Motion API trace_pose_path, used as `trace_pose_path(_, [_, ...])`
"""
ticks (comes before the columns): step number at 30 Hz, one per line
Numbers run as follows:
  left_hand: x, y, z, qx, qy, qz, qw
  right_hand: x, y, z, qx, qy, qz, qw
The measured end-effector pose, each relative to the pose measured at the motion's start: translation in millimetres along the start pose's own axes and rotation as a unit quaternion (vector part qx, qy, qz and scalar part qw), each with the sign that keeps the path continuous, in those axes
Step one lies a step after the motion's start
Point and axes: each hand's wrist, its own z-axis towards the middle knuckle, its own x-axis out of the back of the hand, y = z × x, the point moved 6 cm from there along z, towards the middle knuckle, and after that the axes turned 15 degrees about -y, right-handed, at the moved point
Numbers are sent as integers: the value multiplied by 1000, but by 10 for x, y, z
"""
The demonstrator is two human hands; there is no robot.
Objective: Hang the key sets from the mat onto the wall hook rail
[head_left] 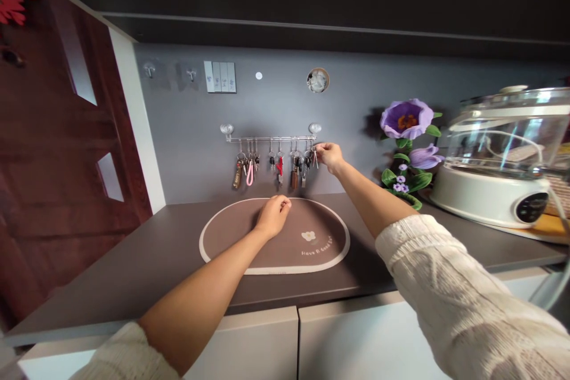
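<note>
Key rack (pixel 271 139) on wall, keys hung along it. Our right hand (pixel 328 155) at its right end, fingertips pinched, likely on the silver keys (pixel 316 157). Left hand (pixel 273 215) below rack, loosely curled over mat (pixel 231 231).

The dark bench (pixel 155 261) carries an oval brown mat (pixel 236 237) with a pale rim, a small white flower print and lettering, and to its right stand purple flowers (pixel 407 122) with green leaves, beside a clear-topped white appliance (pixel 485 190) on an orange-brown board (pixel 550 227).
</note>
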Motion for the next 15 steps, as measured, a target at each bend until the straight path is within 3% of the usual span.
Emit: trace_pose_path(15, [16,-32,10,8,10,-6,1000,-3,126,-13,-15,-9,-2,1000])
